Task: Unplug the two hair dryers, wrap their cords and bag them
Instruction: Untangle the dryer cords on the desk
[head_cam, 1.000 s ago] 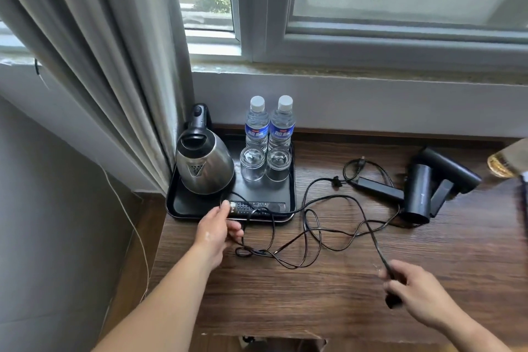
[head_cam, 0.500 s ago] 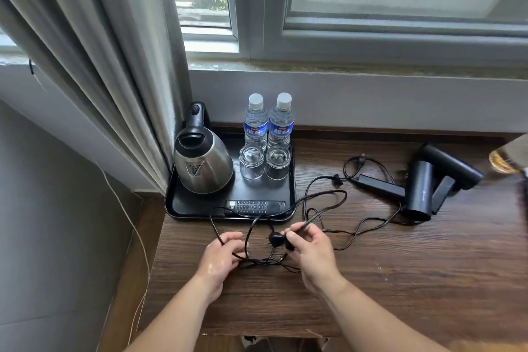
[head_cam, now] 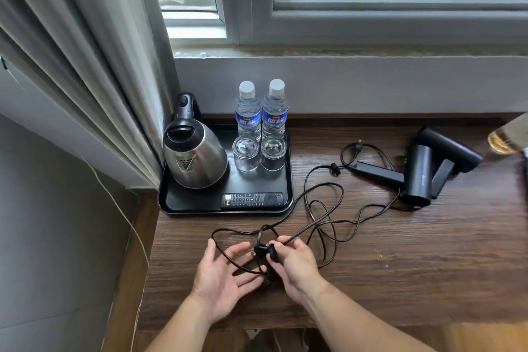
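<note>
Right hand (head_cam: 298, 264) around plug (head_cam: 271, 254); left hand (head_cam: 223, 276) beside

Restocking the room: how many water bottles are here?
2. The left bottle and the right bottle stand side by side at the back of the tray, behind two glasses; none looks hidden.

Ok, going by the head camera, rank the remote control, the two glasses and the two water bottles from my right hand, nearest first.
1. Remote control, at the front edge of the tray, just beyond the right hand gripping a plug.
2. Glasses, mid-tray, behind the remote.
3. Water bottles, at the tray's back.
</note>
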Demonstrator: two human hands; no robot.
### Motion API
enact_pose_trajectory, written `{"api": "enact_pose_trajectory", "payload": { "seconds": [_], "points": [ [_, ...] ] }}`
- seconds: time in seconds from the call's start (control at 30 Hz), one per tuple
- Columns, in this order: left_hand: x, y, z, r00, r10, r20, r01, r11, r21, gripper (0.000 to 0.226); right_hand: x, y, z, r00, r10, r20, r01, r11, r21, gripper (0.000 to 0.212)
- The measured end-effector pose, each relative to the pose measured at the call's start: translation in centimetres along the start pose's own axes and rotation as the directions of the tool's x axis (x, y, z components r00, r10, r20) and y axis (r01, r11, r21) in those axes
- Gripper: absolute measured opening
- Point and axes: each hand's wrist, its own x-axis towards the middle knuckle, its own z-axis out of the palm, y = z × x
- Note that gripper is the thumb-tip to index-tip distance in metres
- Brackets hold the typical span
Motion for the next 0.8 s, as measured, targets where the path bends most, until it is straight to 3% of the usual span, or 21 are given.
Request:
{"api": "enact_pose_trajectory", "payload": {
  "seconds": [0.17,0.3,0.33,0.37,0.4,0.43,0.47,0.53,0.6,0.67,0.8],
  "points": [
    [-0.1,0.4,0.8,0.999,-0.001,0.035,0.001,1.0,-0.009,0.1,0.3,-0.3,-0.3,0.994,0.078,0.074,-0.076,0.996,-0.035,0.016],
    [-0.4,0.5,1.2,0.998,0.05,0.047,-0.053,0.997,0.048,0.1,-0.6,-0.3,-0.6,0.993,0.096,0.061,-0.073,0.949,-0.307,0.007],
    [-0.5,0.6,1.2,0.997,0.07,0.041,-0.072,0.996,0.049,0.1,-0.7,-0.2,-0.9,1.0,0.019,0.015,-0.01,0.879,-0.476,0.005],
    [-0.7,0.6,1.3,0.995,0.086,0.041,-0.088,0.995,0.041,0.099,-0.7,-0.1,-1.4,0.993,-0.122,-0.006,0.085,0.723,-0.686,0.011],
    [-0.8,0.7,1.3,0.994,0.097,0.046,-0.098,0.995,0.028,0.099,-0.8,-0.1,-1.8,0.959,-0.283,0.021,0.165,0.494,-0.854,0.017],
    [-1.0,0.7,1.3,0.994,0.1,0.054,-0.101,0.995,0.02,0.099,-1.2,-0.2,-1.8,0.908,-0.408,0.097,0.231,0.294,-0.927,0.02],
    [-1.1,0.7,1.3,0.993,0.098,0.067,-0.1,0.995,0.019,0.1,-1.7,-0.3,-1.5,0.865,-0.468,0.182,0.297,0.184,-0.937,0.021],
    [-1.3,0.5,1.4,0.99,0.096,0.099,-0.099,0.995,0.026,0.101,-2.3,-0.6,-0.1,0.838,-0.477,0.265,0.356,0.111,-0.928,0.028],
    [-1.5,0.3,1.3,0.989,0.09,0.118,-0.096,0.995,0.041,0.102,-2.1,-0.9,1.3,0.857,-0.442,0.264,0.307,0.028,-0.951,0.042],
    [-1.4,0.0,0.9,0.989,0.099,0.114,-0.107,0.993,0.059,0.1,-1.4,-1.1,2.2,0.866,-0.427,0.26,0.267,-0.043,-0.963,0.041],
    [-0.9,0.6,-1.4,0.983,0.186,-0.006,-0.186,0.982,0.021,0.095,-0.9,-1.1,2.6,0.879,-0.433,0.199,0.218,-0.007,-0.976,0.03]
  ]
}}
